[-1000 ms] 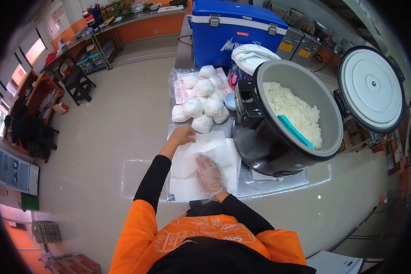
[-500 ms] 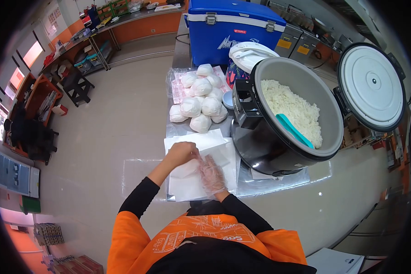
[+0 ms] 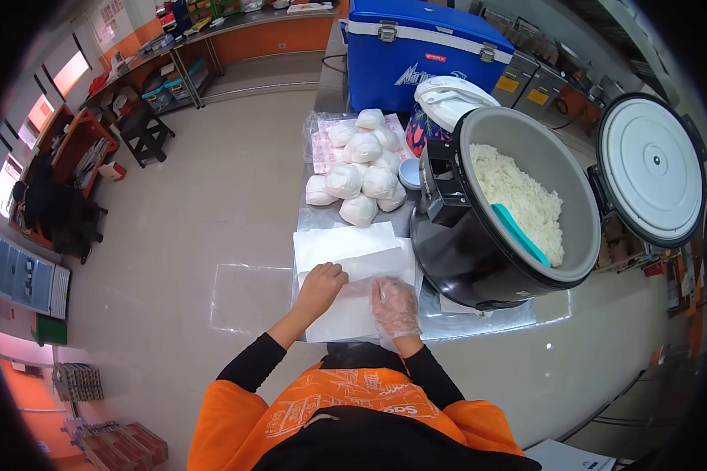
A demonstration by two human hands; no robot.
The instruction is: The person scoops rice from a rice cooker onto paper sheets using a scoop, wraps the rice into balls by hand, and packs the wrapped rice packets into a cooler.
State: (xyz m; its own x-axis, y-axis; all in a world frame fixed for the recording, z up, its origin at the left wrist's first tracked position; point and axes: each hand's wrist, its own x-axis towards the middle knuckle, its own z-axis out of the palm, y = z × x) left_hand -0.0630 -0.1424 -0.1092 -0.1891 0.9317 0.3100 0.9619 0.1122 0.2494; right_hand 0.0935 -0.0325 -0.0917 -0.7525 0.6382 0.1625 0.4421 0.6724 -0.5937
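My bare left hand [image 3: 320, 290] is closed, its curled fingers pressed at the edge of a white paper sheet [image 3: 339, 320]. Beside it, on the right, my right hand [image 3: 396, 307] wears a loose clear plastic glove. Its fingers are bent in over the same sheet, and their tips are partly hidden by wrinkled plastic. More white paper [image 3: 344, 239] lies beneath and beyond the hands. Farther back, several white round wrapped bundles [image 3: 359, 182] are piled together. A large black rice cooker [image 3: 448, 263] stands right of my hands, holding white rice [image 3: 518, 188] and a teal rice paddle [image 3: 520, 235].
The cooker's hinged lid [image 3: 650, 169] stands open on the right. Behind it are a white-lidded patterned container [image 3: 452, 102], a small blue bowl [image 3: 409, 173] and a blue cooler box [image 3: 424, 59]. The metal table's [image 3: 487, 322] front edge is close to my body.
My hands were close together over the paper. Now they are farther apart, the left lower and the gloved right shifted rightward. The whole view has also shifted slightly.
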